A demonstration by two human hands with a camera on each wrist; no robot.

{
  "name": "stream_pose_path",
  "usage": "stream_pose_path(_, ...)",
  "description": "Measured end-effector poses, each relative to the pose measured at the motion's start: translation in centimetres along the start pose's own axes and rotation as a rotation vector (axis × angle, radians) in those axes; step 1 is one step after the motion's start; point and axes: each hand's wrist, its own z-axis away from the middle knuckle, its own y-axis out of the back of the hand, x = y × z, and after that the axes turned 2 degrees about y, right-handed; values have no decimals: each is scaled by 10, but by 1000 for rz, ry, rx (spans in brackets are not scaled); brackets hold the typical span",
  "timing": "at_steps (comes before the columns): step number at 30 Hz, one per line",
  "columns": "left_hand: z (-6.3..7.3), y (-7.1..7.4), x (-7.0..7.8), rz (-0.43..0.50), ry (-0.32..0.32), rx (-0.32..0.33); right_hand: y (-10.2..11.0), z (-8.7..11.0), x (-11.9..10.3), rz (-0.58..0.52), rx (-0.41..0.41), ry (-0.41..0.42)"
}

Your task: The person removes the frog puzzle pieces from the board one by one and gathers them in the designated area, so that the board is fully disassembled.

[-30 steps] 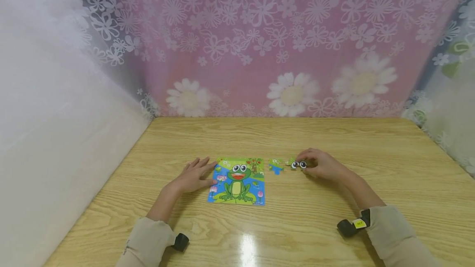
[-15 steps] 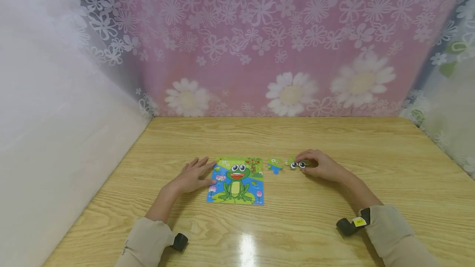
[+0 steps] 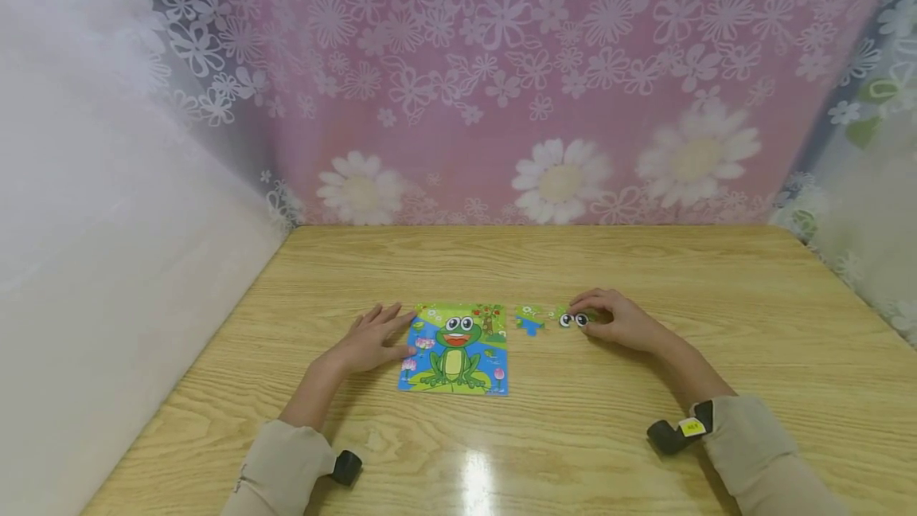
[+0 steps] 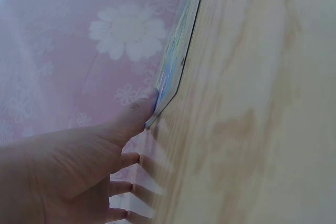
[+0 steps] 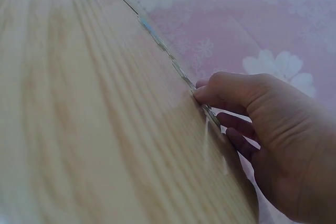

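A square frog jigsaw puzzle [image 3: 453,350] lies flat on the table, its picture looking whole. My left hand [image 3: 372,339] rests at its left side with fingers spread. In the left wrist view the thumb [image 4: 140,109] touches the corner of the puzzle's edge [image 4: 178,74], and the other fingertips are down on the tabletop. Right of the puzzle, my right hand [image 3: 622,322] pinches a puzzle piece with two cartoon eyes [image 3: 573,319] between thumb and fingers, low at the table; the fingers partly cover it. Left of that sits a green and blue puzzle piece [image 3: 530,321].
The wood-grain table [image 3: 573,436] reaches back to a pink flowered curtain [image 3: 458,102]. A white sheet [image 3: 107,221] hangs along the left side, and pale flowered fabric [image 3: 874,205] on the right. Each wrist carries a small black camera [image 3: 347,467].
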Motion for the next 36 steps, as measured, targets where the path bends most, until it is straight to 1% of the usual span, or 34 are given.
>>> stream_pose_path(12, 2, 2, 4, -5, 3, -1, -1, 2, 3, 11, 8, -1)
stream_pose_path(15, 2, 1, 3, 2, 3, 2, -1, 3, 3, -3, 11, -10)
stream_pose_path(23, 0, -1, -1, 14, 8, 7, -1, 3, 1, 6, 29, -32)
stream_pose_path(31, 0, 0, -2, 8, 4, 3, 0, -2, 0, -72, 33, -36)
stream_pose_path(34, 1, 1, 0, 11, 5, -2, -2, -6, -6, -41, 44, -4)
stream_pose_path(36, 1, 1, 1, 13, 5, -5, -5, -11, -14, -5, 44, 2)
